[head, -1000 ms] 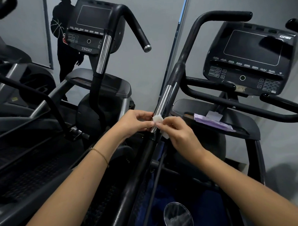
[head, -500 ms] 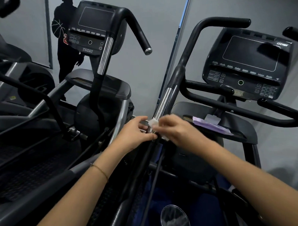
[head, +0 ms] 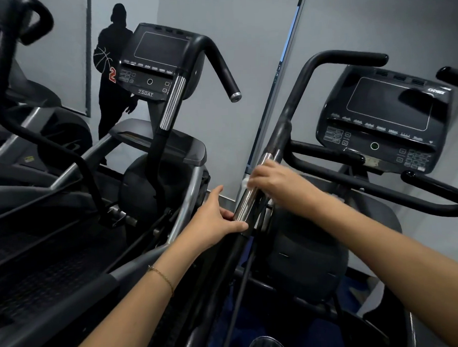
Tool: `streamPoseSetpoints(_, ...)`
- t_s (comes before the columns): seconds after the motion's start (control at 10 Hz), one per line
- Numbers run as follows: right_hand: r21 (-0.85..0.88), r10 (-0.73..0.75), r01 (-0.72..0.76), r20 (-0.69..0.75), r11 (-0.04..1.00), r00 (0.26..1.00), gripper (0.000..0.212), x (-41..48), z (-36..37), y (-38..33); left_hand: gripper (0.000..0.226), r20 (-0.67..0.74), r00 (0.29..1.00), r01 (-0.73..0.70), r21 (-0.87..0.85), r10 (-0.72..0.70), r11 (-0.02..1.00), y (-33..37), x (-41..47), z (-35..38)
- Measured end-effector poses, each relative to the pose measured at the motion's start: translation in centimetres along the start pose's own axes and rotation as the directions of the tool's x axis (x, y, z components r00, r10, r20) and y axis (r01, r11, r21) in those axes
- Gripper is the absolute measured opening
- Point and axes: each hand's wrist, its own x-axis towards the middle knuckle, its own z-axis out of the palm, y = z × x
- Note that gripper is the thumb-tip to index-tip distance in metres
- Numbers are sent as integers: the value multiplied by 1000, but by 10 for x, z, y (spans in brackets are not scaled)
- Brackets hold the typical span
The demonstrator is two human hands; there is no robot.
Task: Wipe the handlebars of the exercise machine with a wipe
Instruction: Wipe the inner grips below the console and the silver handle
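Two hands met on the handlebar (head: 282, 130) of the exercise machine (head: 307, 251), near the centre of the frame. The right hand (head: 275, 181), blurred, was curled over the bar's chrome section (head: 246, 204) and pinched the wipe (head: 245, 182) against the metal; only a small white corner of it showed at the fingertips. The left hand (head: 216, 218) lay just below, its fingers fairly straight and its thumb against the lower end of the chrome, steadying the bar rather than clasping it.

Several things could have gone wrong from there. The wipe looked small and mostly buried under the fingers, so a quick stroke might have let it bunch up or slip free, leaving bare skin rubbing the metal. Pressure came from one side, so the far face of the bar might have stayed unwiped. With the left hand only resting, the bar might have swung away under a firm push. The long black grip above, rising towards the upper right beside the console (head: 388, 119), looked likely to be skipped.
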Motion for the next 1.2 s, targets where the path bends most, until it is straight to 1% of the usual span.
streamPoseSetpoints(0.1,-49,175,-185,-159,982,972,26,16,-12,32,108,7,1000,-7,-13,8,1000,-1,-1,-1)
streamPoseSetpoints(0.2,-90,52,-68,-168,994,984,16,16,-7,18,109,5,1000,-13,-12,13,1000,-3,0,-1)
streamPoseSetpoints(0.3,-21,-115,113,-112,993,987,29,-12,11,-14,111,5,1000,-14,-43,14,999,-4,2,0)
streamPoseSetpoints(0.4,-37,-169,166,-90,985,982,39,-29,14,-5,111,16,1000,-17,-47,18,999,-6,3,0)
streamPoseSetpoints(0.5,-41,60,-68,-173,997,983,46,-22,4,29,111,19,1000,-16,-50,16,999,-5,2,0)
streamPoseSetpoints(0.6,75,370,-362,-172,929,913,45,-8,-2,39,109,17,1000,-19,-49,20,999,-1,-1,-1)
streamPoseSetpoints(0.7,74,339,-331,-148,941,929,41,-15,11,8,108,18,1000,-17,-55,18,998,1,-2,-1)
streamPoseSetpoints(0.8,65,172,-168,-61,984,983,38,-39,29,-23,107,17,1000,-21,-38,22,999,2,-2,-1)
streamPoseSetpoints(0.9,76,174,-170,-54,983,983,33,-34,19,-14,105,18,999,-27,-31,27,999,4,-5,-1)
streamPoseSetpoints(1.0,47,379,-377,-191,925,906,59,-15,3,23,104,16,999,-29,-26,30,999,8,-9,-2)
streamPoseSetpoints(1.1,9,416,-443,-364,896,833,68,-3,11,46,104,9,999,-33,-22,33,999,9,-10,-2)
streamPoseSetpoints(1.2,153,489,-464,-281,872,826,61,-15,14,15,105,14,1000,-22,-38,22,999,7,-7,-1)
